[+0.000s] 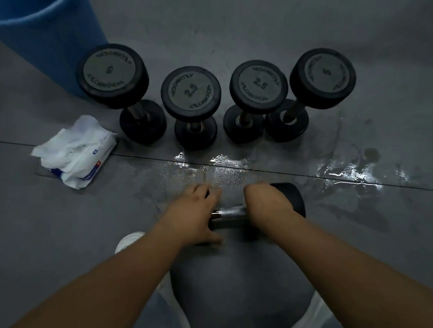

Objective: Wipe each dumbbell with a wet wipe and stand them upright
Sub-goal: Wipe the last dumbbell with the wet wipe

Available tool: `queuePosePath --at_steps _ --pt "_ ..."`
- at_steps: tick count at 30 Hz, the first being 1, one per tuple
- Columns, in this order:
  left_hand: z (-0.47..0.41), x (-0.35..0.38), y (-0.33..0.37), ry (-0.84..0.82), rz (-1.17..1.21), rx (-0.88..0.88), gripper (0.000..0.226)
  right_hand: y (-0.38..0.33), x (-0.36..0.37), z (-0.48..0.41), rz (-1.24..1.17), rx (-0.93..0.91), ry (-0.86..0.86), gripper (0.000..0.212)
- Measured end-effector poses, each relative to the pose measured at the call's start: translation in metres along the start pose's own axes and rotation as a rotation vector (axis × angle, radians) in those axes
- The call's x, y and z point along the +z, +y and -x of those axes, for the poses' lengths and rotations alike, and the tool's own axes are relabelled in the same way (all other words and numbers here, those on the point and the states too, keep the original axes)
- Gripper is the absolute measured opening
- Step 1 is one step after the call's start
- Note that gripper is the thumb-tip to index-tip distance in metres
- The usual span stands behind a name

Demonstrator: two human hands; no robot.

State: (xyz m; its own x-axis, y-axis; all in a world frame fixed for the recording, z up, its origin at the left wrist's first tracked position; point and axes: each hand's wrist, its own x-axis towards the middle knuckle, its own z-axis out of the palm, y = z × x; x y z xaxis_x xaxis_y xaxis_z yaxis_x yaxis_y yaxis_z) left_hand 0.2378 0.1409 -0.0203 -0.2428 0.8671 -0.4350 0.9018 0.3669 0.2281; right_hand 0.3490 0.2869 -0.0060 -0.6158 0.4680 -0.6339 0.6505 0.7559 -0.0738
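Currently, left hand (193, 213) gripping one end of lying dumbbell (231, 212), right hand (266, 203) over handle, grip hidden, four upright dumbbells (190, 89) behind

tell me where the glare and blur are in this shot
head view: dim overall; white glare on the wet floor; the left hand on the lying dumbbell is motion-blurred; the wide lens splays the standing dumbbells outward

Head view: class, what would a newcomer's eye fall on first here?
Four upright dumbbells stand in a row at the far side. Nearer, in the middle, the left hand and right hand hold a lying dumbbell, just short of a shiny wet patch. A white wipes pack lies at the left.
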Motion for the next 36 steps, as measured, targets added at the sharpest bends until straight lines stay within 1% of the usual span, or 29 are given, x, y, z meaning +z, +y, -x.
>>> queuePosePath --at_steps 1,3,5,6,8,10,13,15,17,21,24,26,27,29,30,32,33,34,36 --pt "0.0 -0.003 -0.002 -0.094 0.005 0.043 0.126 0.0 0.0 0.0 0.001 -0.016 -0.02 0.026" --pt "0.0 -0.008 -0.002 -0.212 -0.048 0.077 0.135 0.002 0.002 0.002 -0.012 -0.089 -0.039 0.026" --pt "-0.001 -0.011 -0.001 -0.235 -0.068 0.046 0.134 0.004 0.006 0.005 -0.077 -0.145 -0.071 0.024" --pt "-0.003 -0.013 -0.001 -0.226 -0.077 0.043 0.129 0.005 0.008 0.006 -0.083 -0.162 -0.103 0.025" --pt "-0.005 -0.014 -0.003 -0.204 -0.11 0.077 0.114 0.004 0.015 0.007 -0.005 -0.183 -0.133 0.026" --pt "-0.004 -0.015 -0.003 -0.183 -0.153 0.114 0.099 0.0 0.018 0.004 0.096 -0.167 -0.085 0.025" --pt "-0.003 -0.021 -0.002 -0.177 -0.172 0.128 0.087 -0.003 0.016 -0.003 0.198 -0.158 -0.077 0.026" --pt "-0.008 -0.028 -0.002 -0.141 -0.172 0.14 0.083 -0.002 0.011 -0.006 0.236 -0.182 -0.046 0.024" --pt "-0.013 -0.036 -0.004 -0.081 -0.164 0.136 0.084 0.0 0.005 -0.011 0.245 -0.189 0.031 0.022" --pt "-0.023 -0.038 -0.004 0.116 -0.211 0.109 0.082 0.006 -0.009 -0.023 0.21 -0.128 0.198 0.026" --pt "-0.02 -0.028 0.0 0.176 -0.2 0.062 0.079 0.006 -0.011 -0.027 0.148 -0.09 0.233 0.029" --pt "-0.016 -0.02 0.0 0.198 -0.178 0.08 0.078 0.007 -0.009 -0.021 0.116 -0.082 0.197 0.031" --pt "-0.015 -0.018 -0.001 0.209 -0.162 0.094 0.08 0.007 -0.006 -0.015 0.107 -0.08 0.176 0.035" --pt "-0.013 -0.016 -0.007 0.219 -0.114 0.108 0.095 0.006 0.0 0.0 0.087 -0.075 0.172 0.044" --pt "-0.012 -0.016 -0.01 0.205 -0.082 0.09 0.105 0.005 0.002 0.006 0.064 -0.079 0.199 0.045" --pt "-0.008 -0.012 -0.012 0.137 -0.001 0.001 0.125 -0.001 0.003 0.012 0.002 -0.098 0.277 0.038" --pt "-0.007 -0.009 -0.013 0.094 0.046 -0.041 0.131 -0.005 0.006 0.012 -0.071 -0.098 0.293 0.039" --pt "-0.006 -0.006 -0.013 0.068 0.089 -0.061 0.132 -0.01 0.01 0.011 -0.188 -0.087 0.283 0.045" --pt "-0.006 -0.007 -0.015 0.058 0.14 -0.053 0.13 -0.025 0.023 0.009 -0.395 -0.08 0.186 0.064"
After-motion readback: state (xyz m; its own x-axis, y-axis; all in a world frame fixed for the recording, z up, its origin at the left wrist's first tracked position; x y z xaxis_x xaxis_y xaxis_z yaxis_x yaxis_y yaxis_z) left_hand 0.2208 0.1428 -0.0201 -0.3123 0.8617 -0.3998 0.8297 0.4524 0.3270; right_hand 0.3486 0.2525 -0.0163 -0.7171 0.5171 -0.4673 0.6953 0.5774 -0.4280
